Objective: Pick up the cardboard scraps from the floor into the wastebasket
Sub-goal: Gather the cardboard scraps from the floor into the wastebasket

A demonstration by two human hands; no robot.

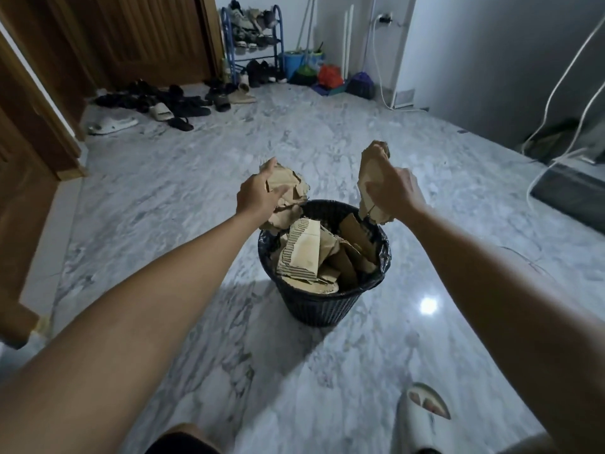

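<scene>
A black woven wastebasket with a black liner stands on the marble floor in the middle of the view, filled with several brown cardboard scraps. My left hand holds a bunch of torn cardboard scraps just above the basket's far left rim. My right hand grips a tall torn cardboard piece above the far right rim; its lower end hangs down to the rim.
Many shoes and sandals lie by the wooden door at the back left, next to a blue shoe rack. Buckets, bags and mops stand at the back wall. Cables and a dark mat are at right. My slippered foot is near right.
</scene>
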